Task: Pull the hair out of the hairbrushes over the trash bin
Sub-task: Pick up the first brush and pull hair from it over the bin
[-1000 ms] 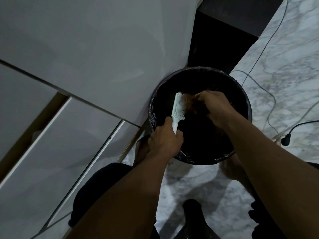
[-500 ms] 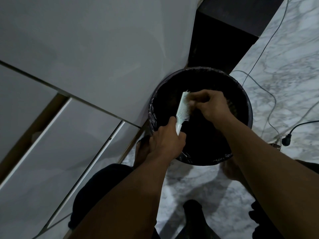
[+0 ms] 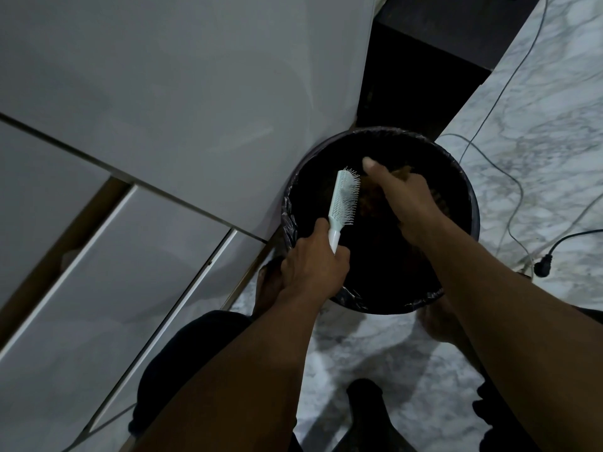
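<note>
Hairbrush (image 3: 344,200), white, sits over trash bin (image 3: 463,197) mouth, bristles facing right. Left hand (image 3: 313,265) grip closed around the handle. Head view only: right hand (image 3: 404,200) just beside the bristles, fingers pinched narrow on a brownish hair clump (image 3: 370,200). Half a second ago that hand was pressed into the bristles; now it's pulled slightly off with thumb raised, so one tuft looks freed. Judged mid-task; hair not yet dropped. Marble floor (image 3: 538,125) and cable (image 3: 509,177) alongside.
</note>
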A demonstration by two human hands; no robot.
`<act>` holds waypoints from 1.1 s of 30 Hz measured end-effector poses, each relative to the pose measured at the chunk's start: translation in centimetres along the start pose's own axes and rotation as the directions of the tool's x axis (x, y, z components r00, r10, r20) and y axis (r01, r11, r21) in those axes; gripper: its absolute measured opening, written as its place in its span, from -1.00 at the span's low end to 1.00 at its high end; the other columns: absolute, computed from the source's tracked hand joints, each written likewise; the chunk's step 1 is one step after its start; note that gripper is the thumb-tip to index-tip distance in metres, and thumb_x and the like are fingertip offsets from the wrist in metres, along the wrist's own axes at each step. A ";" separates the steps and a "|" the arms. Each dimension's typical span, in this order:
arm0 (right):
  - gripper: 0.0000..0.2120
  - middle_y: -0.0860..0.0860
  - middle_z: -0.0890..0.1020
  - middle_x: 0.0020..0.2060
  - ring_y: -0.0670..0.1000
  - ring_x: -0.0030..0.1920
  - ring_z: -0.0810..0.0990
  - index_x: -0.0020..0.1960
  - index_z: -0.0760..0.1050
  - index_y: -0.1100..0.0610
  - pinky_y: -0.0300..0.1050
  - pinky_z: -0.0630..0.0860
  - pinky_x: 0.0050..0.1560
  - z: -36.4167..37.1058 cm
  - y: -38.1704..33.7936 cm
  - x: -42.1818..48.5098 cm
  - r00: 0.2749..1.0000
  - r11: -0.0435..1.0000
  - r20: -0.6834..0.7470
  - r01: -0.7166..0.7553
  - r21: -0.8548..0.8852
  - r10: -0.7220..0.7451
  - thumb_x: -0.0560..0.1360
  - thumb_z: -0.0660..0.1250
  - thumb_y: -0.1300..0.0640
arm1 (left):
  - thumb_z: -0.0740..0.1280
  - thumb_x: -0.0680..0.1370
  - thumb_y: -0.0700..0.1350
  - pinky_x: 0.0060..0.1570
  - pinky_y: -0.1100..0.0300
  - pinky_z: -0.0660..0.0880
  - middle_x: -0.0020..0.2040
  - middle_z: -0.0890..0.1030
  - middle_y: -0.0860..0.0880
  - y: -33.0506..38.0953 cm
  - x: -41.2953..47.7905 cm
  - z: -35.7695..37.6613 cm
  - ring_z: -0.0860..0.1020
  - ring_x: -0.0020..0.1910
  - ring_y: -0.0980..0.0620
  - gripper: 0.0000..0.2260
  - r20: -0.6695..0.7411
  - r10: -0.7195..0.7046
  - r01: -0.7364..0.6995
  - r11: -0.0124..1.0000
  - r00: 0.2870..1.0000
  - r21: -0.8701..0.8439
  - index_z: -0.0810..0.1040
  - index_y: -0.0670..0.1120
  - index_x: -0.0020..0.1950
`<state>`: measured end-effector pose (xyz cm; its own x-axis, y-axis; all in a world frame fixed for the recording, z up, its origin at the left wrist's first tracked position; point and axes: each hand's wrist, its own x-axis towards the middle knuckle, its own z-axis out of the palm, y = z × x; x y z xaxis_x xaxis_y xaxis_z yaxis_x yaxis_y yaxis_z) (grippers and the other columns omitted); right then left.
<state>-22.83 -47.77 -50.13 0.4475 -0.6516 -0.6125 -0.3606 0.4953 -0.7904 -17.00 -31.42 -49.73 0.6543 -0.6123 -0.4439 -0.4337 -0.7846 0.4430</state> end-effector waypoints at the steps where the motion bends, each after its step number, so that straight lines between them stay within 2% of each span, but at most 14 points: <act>1: -0.80 -0.01 0.76 -0.24 -0.03 -0.22 0.76 -0.13 0.66 0.10 -0.15 0.67 -0.21 0.0 0.1 -0.1 1.000 0.999 -0.012 0.026 -0.031 -0.026 0.42 0.54 -0.03 | 0.25 0.56 0.03 -0.21 0.03 0.38 -0.07 0.56 -0.11 0.0 0.0 0.0 0.48 -0.18 -0.14 -0.76 -0.003 0.004 -0.004 1.000 1.000 0.002 0.31 0.01 0.17; 3: -0.83 0.07 0.72 -0.33 0.08 -0.28 0.73 -0.28 0.61 0.13 0.00 0.69 -0.18 0.0 0.6 0.1 0.996 0.993 -0.078 0.038 -0.114 -0.047 0.40 0.57 0.15 | 0.25 0.56 0.03 -0.23 0.04 0.36 -0.09 0.55 -0.08 0.1 -0.1 -0.1 0.47 -0.20 -0.12 -0.76 -0.011 0.016 -0.016 1.000 1.000 0.010 0.32 0.00 0.17; 5: -0.88 0.23 0.72 -0.20 0.23 -0.18 0.73 -0.24 0.58 0.19 0.20 0.70 -0.08 0.2 0.8 0.5 0.993 0.990 -0.114 0.006 -0.142 -0.022 0.44 0.48 0.32 | 0.25 0.57 0.02 -0.24 0.06 0.34 -0.12 0.51 -0.05 0.1 -0.2 -0.2 0.45 -0.22 -0.11 -0.75 -0.013 0.026 -0.026 0.999 1.000 0.025 0.33 -0.01 0.19; 7: -0.83 0.27 0.70 -0.07 0.25 -0.16 0.74 -0.12 0.54 0.20 0.16 0.70 -0.20 0.4 0.5 0.4 0.993 0.998 -0.118 -0.017 -0.065 0.010 0.50 0.32 0.44 | 0.25 0.57 0.03 -0.25 0.06 0.33 -0.13 0.49 -0.04 0.2 -0.2 -0.2 0.43 -0.22 -0.10 -0.75 -0.010 0.022 -0.022 0.999 1.000 0.032 0.33 -0.02 0.19; 10: -0.72 0.20 0.64 -0.21 0.12 -0.40 0.65 -0.12 0.43 0.13 -0.04 0.58 -0.46 0.4 -0.2 0.0 0.992 0.999 -0.119 0.028 -0.041 -0.033 0.50 0.18 0.51 | 0.25 0.57 0.02 -0.22 0.04 0.34 -0.12 0.48 -0.05 0.2 -0.1 -0.3 0.42 -0.21 -0.11 -0.75 -0.008 -0.009 0.009 1.000 1.000 0.016 0.33 -0.01 0.18; 13: -0.74 0.13 0.58 -0.37 0.04 -0.40 0.57 -0.18 0.50 0.12 -0.06 0.57 -0.33 0.2 -0.6 -0.3 0.988 0.992 -0.146 0.041 -0.119 -0.058 0.44 0.18 0.43 | 0.25 0.56 0.03 -0.21 0.04 0.35 -0.12 0.49 -0.06 0.2 -0.1 -0.3 0.43 -0.20 -0.11 -0.75 -0.005 -0.018 0.018 1.000 1.000 0.015 0.33 0.00 0.19; 16: -0.87 0.03 0.51 -0.41 0.01 -0.32 0.50 -0.21 0.53 0.12 -0.01 0.56 -0.16 0.1 -1.0 -0.7 0.988 0.998 -0.152 0.020 -0.052 -0.028 0.48 0.25 0.19 | 0.25 0.56 0.02 -0.23 0.04 0.35 -0.13 0.52 -0.06 0.2 -0.1 -0.3 0.45 -0.21 -0.12 -0.76 -0.007 -0.008 0.008 1.000 1.000 0.007 0.33 0.00 0.17; 18: -0.72 -0.01 0.50 -0.41 -0.05 -0.36 0.50 -0.27 0.50 0.12 -0.13 0.52 -0.20 0.0 -1.1 -0.8 0.985 0.998 -0.168 0.026 -0.050 -0.034 0.54 0.28 -0.02 | 0.25 0.56 0.02 -0.23 0.05 0.35 -0.13 0.52 -0.06 0.1 -0.1 -0.3 0.45 -0.22 -0.11 -0.77 -0.006 -0.006 0.007 1.000 1.000 0.012 0.33 0.00 0.16; 20: -0.60 -0.06 0.53 -0.42 -0.13 -0.44 0.53 -0.29 0.48 0.10 -0.29 0.47 -0.35 0.0 -1.1 -0.8 0.979 0.995 -0.198 0.037 -0.088 -0.054 0.60 0.24 -0.13 | 0.25 0.56 0.03 -0.24 0.06 0.34 -0.13 0.52 -0.06 0.1 -0.1 -0.3 0.44 -0.23 -0.11 -0.76 -0.009 -0.004 0.005 1.000 1.000 0.027 0.33 -0.01 0.17; 23: -0.64 -0.03 0.55 -0.38 -0.14 -0.43 0.55 -0.22 0.52 0.13 -0.32 0.41 -0.48 0.0 -0.9 -0.5 0.980 0.977 -0.194 -0.004 -0.214 -0.038 0.65 0.22 -0.06 | 0.25 0.56 0.03 -0.23 0.05 0.34 -0.13 0.52 -0.07 0.1 -0.1 -0.2 0.44 -0.23 -0.11 -0.76 -0.017 -0.003 0.004 1.000 1.000 0.030 0.33 -0.01 0.17; 25: -0.72 0.00 0.62 -0.28 -0.07 -0.28 0.61 -0.11 0.59 0.14 -0.28 0.45 -0.38 0.0 -0.6 -0.3 0.993 0.962 -0.121 -0.045 -0.269 0.013 0.61 0.31 -0.05 | 0.25 0.55 0.03 -0.23 0.05 0.35 -0.11 0.55 -0.08 0.1 0.0 -0.2 0.47 -0.22 -0.13 -0.75 -0.028 0.002 -0.001 0.999 1.000 0.035 0.32 0.00 0.17; 27: -0.68 0.00 0.68 -0.18 -0.07 -0.21 0.65 -0.03 0.65 0.16 -0.25 0.50 -0.30 0.0 -0.5 -0.4 0.998 0.953 -0.036 -0.064 -0.295 0.056 0.52 0.42 -0.12 | 0.24 0.55 0.03 -0.23 0.04 0.38 -0.08 0.58 -0.10 0.0 0.0 -0.1 0.53 -0.18 -0.18 -0.73 -0.039 0.018 -0.016 0.999 0.999 0.048 0.32 0.00 0.19; 29: -0.61 0.01 0.71 -0.16 -0.07 -0.21 0.66 -0.02 0.68 0.17 -0.24 0.52 -0.30 0.0 -0.6 -0.6 0.996 0.934 0.019 -0.079 -0.349 0.092 0.46 0.47 -0.17 | 0.24 0.55 0.03 -0.22 0.03 0.39 -0.04 0.61 -0.12 -0.1 0.0 0.0 0.57 -0.13 -0.21 -0.70 -0.051 0.038 -0.034 0.997 0.998 0.073 0.32 -0.01 0.24; 33: -0.64 0.13 0.73 -0.14 -0.02 -0.27 0.65 0.01 0.68 0.27 -0.22 0.55 -0.31 -0.1 -0.5 -0.2 0.996 0.910 0.001 -0.086 -0.406 0.094 0.46 0.52 -0.04 | 0.23 0.57 0.03 -0.22 0.05 0.36 0.01 0.63 -0.13 -0.2 0.0 0.1 0.59 -0.07 -0.21 -0.64 -0.061 0.074 -0.065 0.989 0.995 0.136 0.30 -0.01 0.34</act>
<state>-22.81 -47.97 -49.61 0.4120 -0.6017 -0.6843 -0.6985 0.2737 -0.6612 -16.94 -31.23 -49.90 0.6568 -0.6615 -0.3620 -0.5556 -0.7491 0.3608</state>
